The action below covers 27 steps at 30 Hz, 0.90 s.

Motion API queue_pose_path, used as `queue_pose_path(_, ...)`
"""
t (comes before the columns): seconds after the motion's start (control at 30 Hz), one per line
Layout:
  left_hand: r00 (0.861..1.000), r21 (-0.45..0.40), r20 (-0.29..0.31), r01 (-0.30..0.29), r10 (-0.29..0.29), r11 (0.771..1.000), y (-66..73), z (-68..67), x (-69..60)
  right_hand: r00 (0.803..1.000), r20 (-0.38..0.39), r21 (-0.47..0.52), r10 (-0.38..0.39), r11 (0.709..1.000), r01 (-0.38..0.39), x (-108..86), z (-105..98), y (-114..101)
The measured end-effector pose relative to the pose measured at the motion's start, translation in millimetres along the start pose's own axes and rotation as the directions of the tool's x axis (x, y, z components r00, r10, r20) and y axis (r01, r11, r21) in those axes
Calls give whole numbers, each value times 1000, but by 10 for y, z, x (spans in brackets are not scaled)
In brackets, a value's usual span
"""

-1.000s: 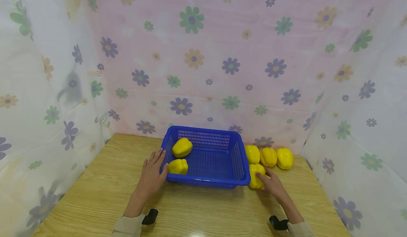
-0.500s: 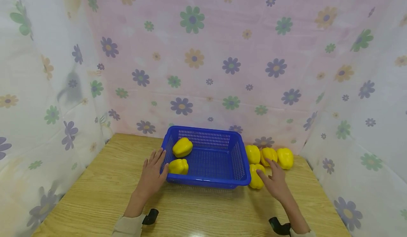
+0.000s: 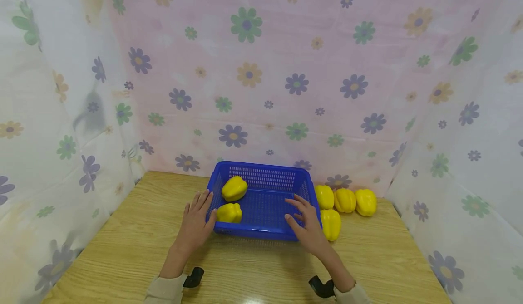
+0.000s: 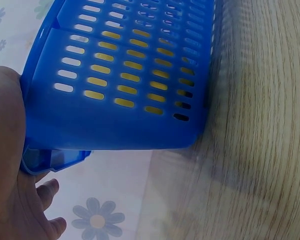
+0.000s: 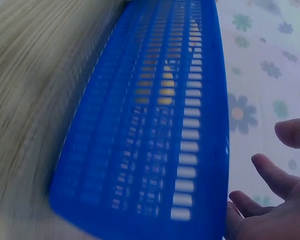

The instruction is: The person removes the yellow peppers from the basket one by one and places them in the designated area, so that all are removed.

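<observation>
A blue perforated plastic basket (image 3: 261, 230) stands on the table, with two yellow bell peppers inside at its left: one at the back (image 3: 234, 188) and one in front (image 3: 229, 213). My left hand (image 3: 194, 226) rests on the basket's left rim, fingers extended; the left wrist view shows it against the rim (image 4: 39, 55). Over the basket's front right part hovers my right hand (image 3: 309, 232), fingers spread and holding nothing. Beside the basket's right wall lies another yellow bell pepper (image 3: 331, 225), partly hidden by the basket.
Behind that pepper, three more yellow bell peppers form a row: left (image 3: 324, 197), middle (image 3: 345, 200) and right (image 3: 366, 202). A wooden table (image 3: 135, 240) carries everything. Flowered cloth (image 3: 265, 90) surrounds the table's back and sides.
My right hand has left the near pepper at the right and moved left over the basket. That pepper now sits turned slightly differently. The left hand stays at the rim.
</observation>
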State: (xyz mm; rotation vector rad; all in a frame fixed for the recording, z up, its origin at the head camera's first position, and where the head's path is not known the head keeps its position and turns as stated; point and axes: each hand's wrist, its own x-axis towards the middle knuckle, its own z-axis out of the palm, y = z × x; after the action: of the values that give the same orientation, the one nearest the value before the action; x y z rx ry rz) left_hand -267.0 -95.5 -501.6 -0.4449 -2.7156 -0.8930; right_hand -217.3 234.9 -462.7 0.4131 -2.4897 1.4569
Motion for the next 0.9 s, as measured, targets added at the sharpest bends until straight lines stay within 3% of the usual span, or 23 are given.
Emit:
queue_pose_path(0.2,1000,8,0,-5,5,1000,13,2,9,994,104,-9,41,999,-41,201,307,-82)
queue_pose_path(0.53,1000,0,-2,-6,6,1000,26,-13,18,954,296,-108,44,994,-13,547,637,-124)
queue_pose_path(0.9,1000,8,-2,-7,7,1000,2,0,4,917,388,-139,89,990,-37,865,977,-132)
